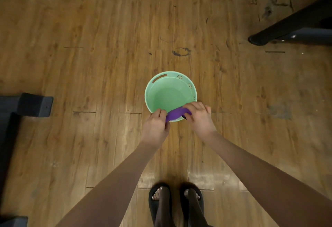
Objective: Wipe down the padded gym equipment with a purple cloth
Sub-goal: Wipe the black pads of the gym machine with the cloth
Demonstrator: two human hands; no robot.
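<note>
Purple cloth [177,114] is stretching crosswise over the green basin's [162,77] near rim; you are gripping its ends, left hand [156,125] and right hand [198,116] equally close.

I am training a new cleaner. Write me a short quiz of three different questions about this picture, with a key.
1. True or false: both hands grip the purple cloth.
2. The cloth is held over: A) the green basin B) an orange box C) a black bench.
3. Fill in: the basin stands on the wooden ____.

Key:
1. True: the left hand and the right hand each hold one end.
2. A
3. floor
</note>
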